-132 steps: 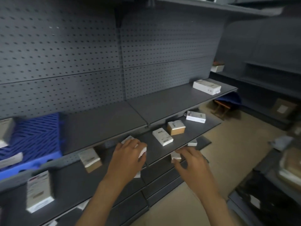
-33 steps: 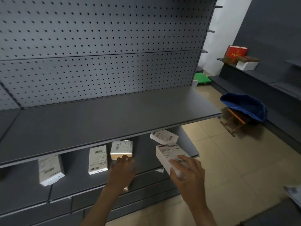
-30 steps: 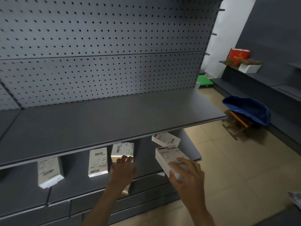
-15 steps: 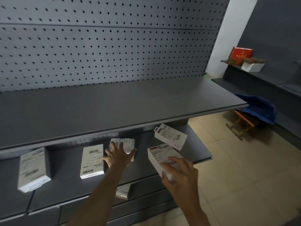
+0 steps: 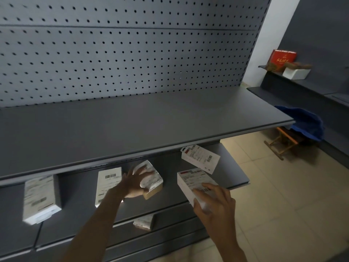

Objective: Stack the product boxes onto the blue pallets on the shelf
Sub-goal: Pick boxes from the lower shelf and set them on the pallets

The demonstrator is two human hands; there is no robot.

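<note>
Grey steel shelving fills my view: a pegboard back above the upper shelf. On the lower shelf beneath it, my left hand grips a tan-sided box with a white label face, fingers spread over its top. The box is tilted, and motion blur hides whether it touches the shelf. My right hand holds a white labelled box by its near end, fingers curled over the top, at the shelf's front edge. Just left of my left hand lies a white barcode box, and well beyond that another white box. A hang-tab box lies askew at the back right of the same shelf. One small box lies on the level below. Off to the right, a blue cloth drapes a wooden stool, and a red box stands on a far shelf.
</note>
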